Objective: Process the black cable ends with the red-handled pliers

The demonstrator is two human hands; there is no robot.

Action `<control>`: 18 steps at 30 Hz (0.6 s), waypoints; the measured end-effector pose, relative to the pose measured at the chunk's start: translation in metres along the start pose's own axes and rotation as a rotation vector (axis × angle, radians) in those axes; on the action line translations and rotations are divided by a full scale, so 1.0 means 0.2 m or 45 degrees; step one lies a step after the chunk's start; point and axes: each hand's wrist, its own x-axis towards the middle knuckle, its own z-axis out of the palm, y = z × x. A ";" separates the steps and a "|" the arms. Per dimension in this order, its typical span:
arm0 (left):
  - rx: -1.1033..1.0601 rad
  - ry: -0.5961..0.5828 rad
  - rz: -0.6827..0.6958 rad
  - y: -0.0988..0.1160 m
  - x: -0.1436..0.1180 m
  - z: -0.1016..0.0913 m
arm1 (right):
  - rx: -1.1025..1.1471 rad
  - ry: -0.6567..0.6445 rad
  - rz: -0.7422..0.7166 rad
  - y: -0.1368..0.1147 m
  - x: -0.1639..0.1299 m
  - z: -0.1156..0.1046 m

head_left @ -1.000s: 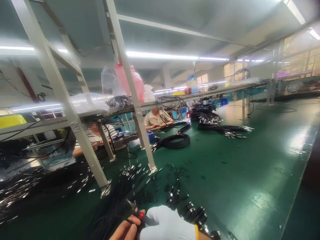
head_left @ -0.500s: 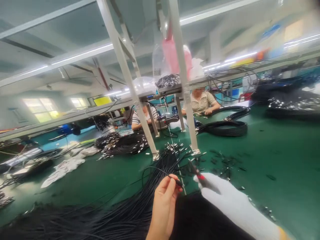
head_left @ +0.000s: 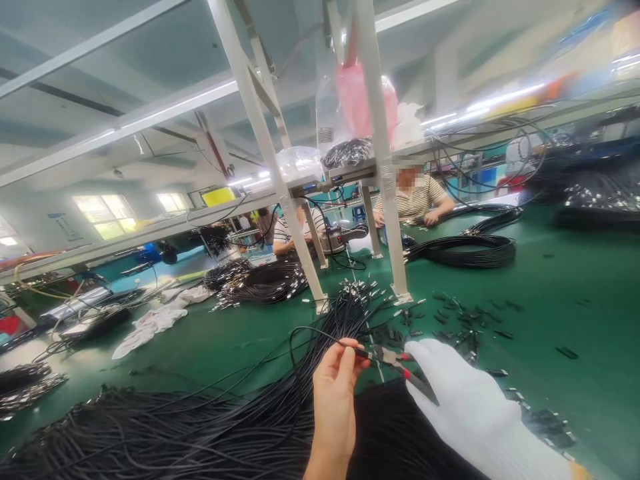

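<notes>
1. Nowhere is any writing readable: a small label on the clear bag [head_left: 330,127] up on the shelf and the pale wall sign [head_left: 65,227] are both too blurred.
2. Left hand [head_left: 334,400], bare, pinches the end of a thin black cable [head_left: 310,331] between thumb and fingertips.
3. Right hand [head_left: 470,407], in a white glove, is closed around red-handled pliers [head_left: 395,360], whose tip meets the cable end.
4. Black cable bundles [head_left: 210,427] cover the green table [head_left: 575,313] below both hands.
5. White frame posts [head_left: 385,173] stand just beyond; two seated people work behind them, beside a coiled cable [head_left: 465,250].
</notes>
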 end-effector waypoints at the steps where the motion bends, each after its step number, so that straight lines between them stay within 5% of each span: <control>1: 0.004 -0.001 0.004 0.00 0.00 0.00 | -0.010 0.005 0.006 0.00 0.00 0.00; 18: 0.098 -0.066 0.009 -0.01 -0.01 0.01 | -0.114 -0.029 0.001 -0.01 0.00 0.04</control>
